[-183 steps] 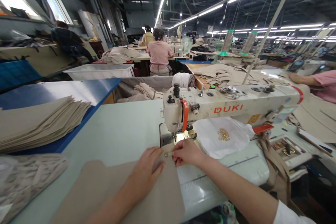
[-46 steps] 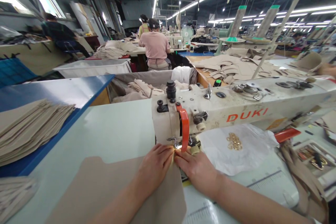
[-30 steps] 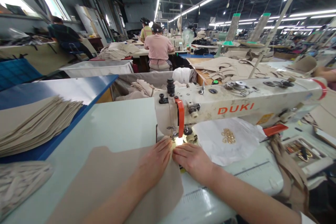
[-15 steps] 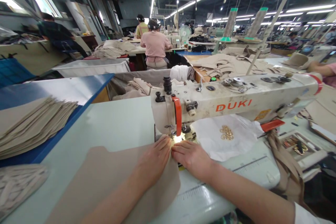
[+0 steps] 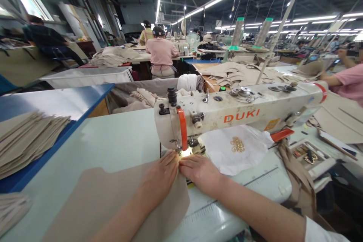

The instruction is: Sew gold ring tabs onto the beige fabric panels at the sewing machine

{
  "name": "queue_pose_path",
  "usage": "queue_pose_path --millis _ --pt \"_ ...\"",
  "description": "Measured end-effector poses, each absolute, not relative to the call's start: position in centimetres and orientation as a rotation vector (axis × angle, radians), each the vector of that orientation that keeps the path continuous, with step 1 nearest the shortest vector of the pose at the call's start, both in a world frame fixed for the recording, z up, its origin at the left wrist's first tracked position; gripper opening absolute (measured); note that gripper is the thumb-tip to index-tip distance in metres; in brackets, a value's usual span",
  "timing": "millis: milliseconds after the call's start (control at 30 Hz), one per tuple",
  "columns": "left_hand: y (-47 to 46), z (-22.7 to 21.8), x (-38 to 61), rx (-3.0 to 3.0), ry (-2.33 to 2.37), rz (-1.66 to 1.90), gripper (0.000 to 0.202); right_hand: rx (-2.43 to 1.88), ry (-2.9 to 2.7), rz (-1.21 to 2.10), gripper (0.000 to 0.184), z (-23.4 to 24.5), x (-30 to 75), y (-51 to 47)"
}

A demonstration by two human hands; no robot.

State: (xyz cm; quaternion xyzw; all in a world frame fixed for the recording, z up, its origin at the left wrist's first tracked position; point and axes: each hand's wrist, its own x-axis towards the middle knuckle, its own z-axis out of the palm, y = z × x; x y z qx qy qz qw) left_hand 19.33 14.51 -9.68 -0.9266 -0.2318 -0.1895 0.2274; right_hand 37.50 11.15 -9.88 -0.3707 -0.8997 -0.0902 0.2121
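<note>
A flat beige fabric panel (image 5: 99, 200) lies on the pale table in front of a white DUKI sewing machine (image 5: 244, 111). My left hand (image 5: 160, 176) rests palm down on the panel's right corner, fingers stretched toward the lit needle area (image 5: 184, 152). My right hand (image 5: 200, 172) lies beside it, fingers flat, with fingertips meeting the left hand's right under the presser foot. Both hands press the fabric edge at the needle. What lies under the fingertips is hidden.
A white sheet with small gold metal rings (image 5: 237, 144) lies behind the machine arm. A stack of beige panels (image 5: 28, 141) sits on a blue table at left. Beige straps (image 5: 295, 174) hang at right. A person in pink (image 5: 347, 79) works at right, others ahead.
Six seconds ago my right hand pinched a small piece at the panel's corner. Since then both hands moved up under the presser foot and have stayed pressed there; the view has shifted slightly.
</note>
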Motion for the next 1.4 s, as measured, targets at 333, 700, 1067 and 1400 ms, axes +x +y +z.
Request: queue_pose_path --millis 333,700,1067,1400 --pt "14.5 -9.5 19.5 -2.655 -0.749 -0.558 0.038 -1.021 -2.509 -0.23 0.007 -9.5 37.6 11.2" --pt "14.4 -9.7 19.7 -2.676 -0.845 -0.597 0.033 -1.013 -2.48 -0.201 0.011 -10.1 37.8 11.4" --pt "10.6 -10.2 17.1 -2.632 -0.935 -0.517 0.034 -0.82 -2.456 -0.259 0.009 -10.5 35.4 8.5" --pt "1.6 -12.1 7.9 -2.589 -1.009 -0.421 0.073 -0.819 -2.366 -0.222 0.019 -11.5 34.4 7.2"
